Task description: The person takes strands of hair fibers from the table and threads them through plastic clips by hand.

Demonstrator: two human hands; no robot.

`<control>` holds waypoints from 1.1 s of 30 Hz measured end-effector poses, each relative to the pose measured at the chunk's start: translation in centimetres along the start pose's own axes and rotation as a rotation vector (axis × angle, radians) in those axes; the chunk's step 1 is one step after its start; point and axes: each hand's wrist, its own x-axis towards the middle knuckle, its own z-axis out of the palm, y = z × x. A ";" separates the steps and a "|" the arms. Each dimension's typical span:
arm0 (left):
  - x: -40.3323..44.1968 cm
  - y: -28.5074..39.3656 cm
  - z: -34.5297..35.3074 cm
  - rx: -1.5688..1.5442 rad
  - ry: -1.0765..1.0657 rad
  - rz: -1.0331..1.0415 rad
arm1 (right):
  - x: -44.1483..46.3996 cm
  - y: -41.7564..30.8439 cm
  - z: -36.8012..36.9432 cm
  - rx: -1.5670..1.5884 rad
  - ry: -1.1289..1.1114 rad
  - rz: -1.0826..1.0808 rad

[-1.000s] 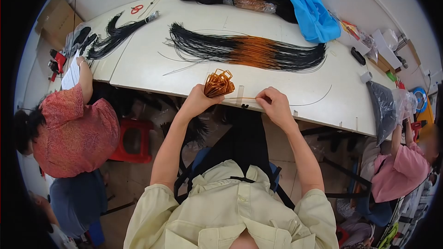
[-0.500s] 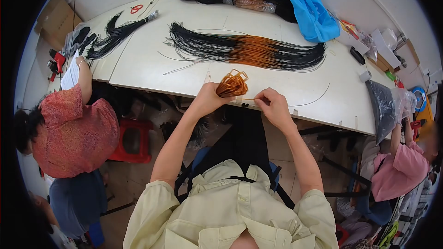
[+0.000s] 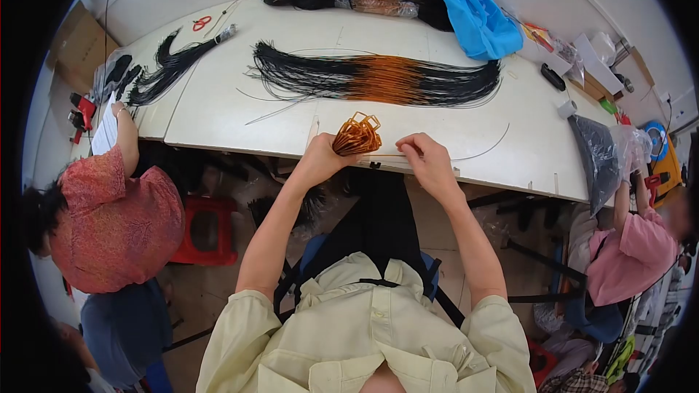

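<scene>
Stretching between hands (image 3: 323, 162) (image 3: 428, 165), seemingly an orange wire (image 3: 389, 155).

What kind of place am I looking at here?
Probably a small workshop for wire assembly: bundles of black-and-orange wires lie on a long white worktable, and other people sit working nearby, one in a patterned red top.

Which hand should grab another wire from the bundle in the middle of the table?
Probably the right hand: it seems to be handling just one thin wire. The left hand is full, gripping folded orange wires. The middle bundle lies just beyond both.
</scene>
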 end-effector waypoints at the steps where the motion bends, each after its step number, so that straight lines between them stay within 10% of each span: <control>1: 0.0 0.1 0.0 0.006 0.002 0.001 | -0.2 -0.2 0.3 -0.059 -0.013 -0.039; 33: -2.5 0.0 0.3 -0.054 0.004 0.030 | -2.5 -1.5 2.7 -0.314 0.036 -0.154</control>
